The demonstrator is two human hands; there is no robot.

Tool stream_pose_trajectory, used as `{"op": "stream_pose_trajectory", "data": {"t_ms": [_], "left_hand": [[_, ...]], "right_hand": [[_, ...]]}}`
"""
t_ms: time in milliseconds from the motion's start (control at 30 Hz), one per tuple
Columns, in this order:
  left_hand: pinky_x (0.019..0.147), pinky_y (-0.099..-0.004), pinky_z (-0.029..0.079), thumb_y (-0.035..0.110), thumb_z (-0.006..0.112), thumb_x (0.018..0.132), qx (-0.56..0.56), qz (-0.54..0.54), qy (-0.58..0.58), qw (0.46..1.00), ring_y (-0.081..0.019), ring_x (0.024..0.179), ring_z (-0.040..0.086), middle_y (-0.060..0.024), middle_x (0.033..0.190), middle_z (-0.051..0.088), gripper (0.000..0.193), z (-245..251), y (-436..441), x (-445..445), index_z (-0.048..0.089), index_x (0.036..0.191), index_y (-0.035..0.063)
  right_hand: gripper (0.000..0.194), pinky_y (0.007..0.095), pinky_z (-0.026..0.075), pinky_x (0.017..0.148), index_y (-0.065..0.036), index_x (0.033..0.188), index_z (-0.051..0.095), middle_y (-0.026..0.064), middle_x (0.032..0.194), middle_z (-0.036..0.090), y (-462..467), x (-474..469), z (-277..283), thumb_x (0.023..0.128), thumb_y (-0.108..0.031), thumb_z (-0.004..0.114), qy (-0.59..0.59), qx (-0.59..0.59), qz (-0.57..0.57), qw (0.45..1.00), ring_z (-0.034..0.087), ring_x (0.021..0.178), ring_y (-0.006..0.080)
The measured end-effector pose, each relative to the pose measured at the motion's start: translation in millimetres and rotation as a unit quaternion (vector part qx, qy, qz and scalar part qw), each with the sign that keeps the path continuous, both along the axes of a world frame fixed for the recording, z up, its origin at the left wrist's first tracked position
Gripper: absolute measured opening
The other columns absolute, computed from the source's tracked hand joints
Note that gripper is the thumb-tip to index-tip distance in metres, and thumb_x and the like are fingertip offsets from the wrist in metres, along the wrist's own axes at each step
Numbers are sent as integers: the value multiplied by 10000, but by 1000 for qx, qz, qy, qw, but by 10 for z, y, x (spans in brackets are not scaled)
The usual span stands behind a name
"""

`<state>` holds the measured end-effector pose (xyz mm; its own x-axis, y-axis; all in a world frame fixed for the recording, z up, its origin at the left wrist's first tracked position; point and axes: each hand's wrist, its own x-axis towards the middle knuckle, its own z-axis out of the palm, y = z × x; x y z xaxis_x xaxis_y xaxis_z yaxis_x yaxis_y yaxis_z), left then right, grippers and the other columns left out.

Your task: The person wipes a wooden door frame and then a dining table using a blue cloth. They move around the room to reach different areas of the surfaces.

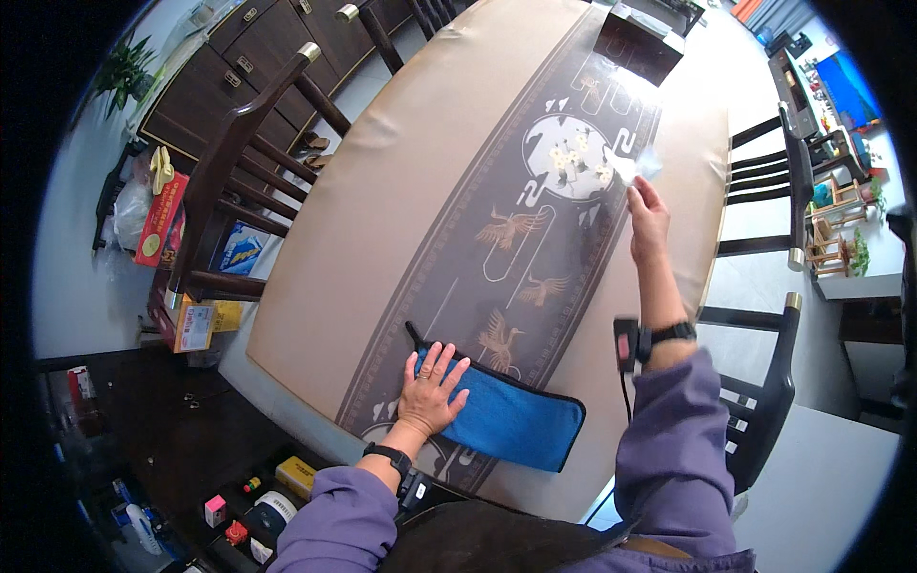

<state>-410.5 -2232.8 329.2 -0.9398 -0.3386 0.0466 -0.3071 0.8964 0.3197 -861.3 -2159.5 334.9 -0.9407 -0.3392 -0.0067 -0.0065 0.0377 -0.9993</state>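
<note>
My left hand lies flat, fingers spread, on the left end of a folded blue cloth with black edging and a black loop. The cloth rests on the near end of a dark table runner patterned with cranes and flowers, which runs lengthwise over the beige-covered dining table. Farther out, above the runner's right edge, my right hand pinches a small, thin whitish piece, partly washed out by glare; its material cannot be told. Both wrists wear black straps with small devices.
A dark box stands at the table's far end. Dark wooden chairs line the left and right sides. At the lower left, a dark surface holds a yellow box, a pink box and several small items.
</note>
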Motion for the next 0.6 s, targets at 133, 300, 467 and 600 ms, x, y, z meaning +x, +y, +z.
{"op": "stream_pose_trajectory", "data": {"t_ms": [133, 300, 467, 600], "left_hand": [[1065, -544, 203, 341, 595, 813, -1, 2, 30, 1000, -289, 1366, 269, -100, 1448, 351, 535, 4, 8, -9, 479, 1313, 190], [1076, -514, 209, 339, 596, 827, -17, 10, 47, 999, -257, 1354, 292, -82, 1427, 379, 510, -125, 41, 67, 492, 1304, 195], [1074, -522, 202, 335, 564, 858, 7, -1, 110, 994, -275, 1337, 314, -98, 1401, 402, 446, -27, 9, 41, 518, 1275, 184], [1066, -502, 230, 285, 556, 880, 120, 68, 209, 968, -290, 1265, 406, -113, 1314, 483, 329, 234, -55, 576, 585, 1179, 150]], "right_hand": [[145, 337, 513, 787, -50, 1009, 605, 59, 966, 626, 377, 905, 437, 865, -47, 619, -193, -231, 84, 950, 599, 888, 165], [265, 332, 552, 746, -36, 1133, 548, 72, 1065, 592, 782, 2140, 584, 872, -25, 593, -302, -239, 151, 910, 609, 923, 190], [214, 331, 547, 743, -24, 1091, 585, 73, 1003, 630, 1186, 3268, 669, 882, -68, 597, -341, -157, 212, 902, 620, 891, 186], [158, 309, 513, 781, -24, 1014, 620, 49, 960, 640, 1624, 4206, 551, 859, -54, 621, -356, -77, 295, 884, 607, 882, 153]]}}
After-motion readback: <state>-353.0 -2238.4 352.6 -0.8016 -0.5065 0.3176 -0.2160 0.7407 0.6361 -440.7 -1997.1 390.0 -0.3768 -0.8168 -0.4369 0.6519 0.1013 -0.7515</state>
